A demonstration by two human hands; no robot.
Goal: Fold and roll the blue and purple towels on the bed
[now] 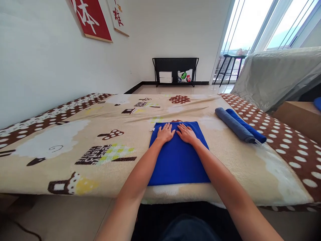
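Note:
A blue towel [179, 164] lies spread flat on the patterned blanket, close to the near edge, with a small white tag at its far left corner. My left hand [165, 133] rests palm down on the towel's far part, fingers stretched out. Beside it, my right hand [187, 133] also presses flat on the towel, with a small gap between the two hands. Neither hand grips anything. To the right lie two rolled towels side by side: a grey-blue roll [234, 125] and a bright blue roll [250, 129].
The blanket [140, 134] with sheep prints and a dotted brown border covers the wide surface. Right of it stand a cardboard box [296, 117] and a bulky object under a grey cover [281, 73]. A black rack [175, 68] and a stool [232, 62] are farther back.

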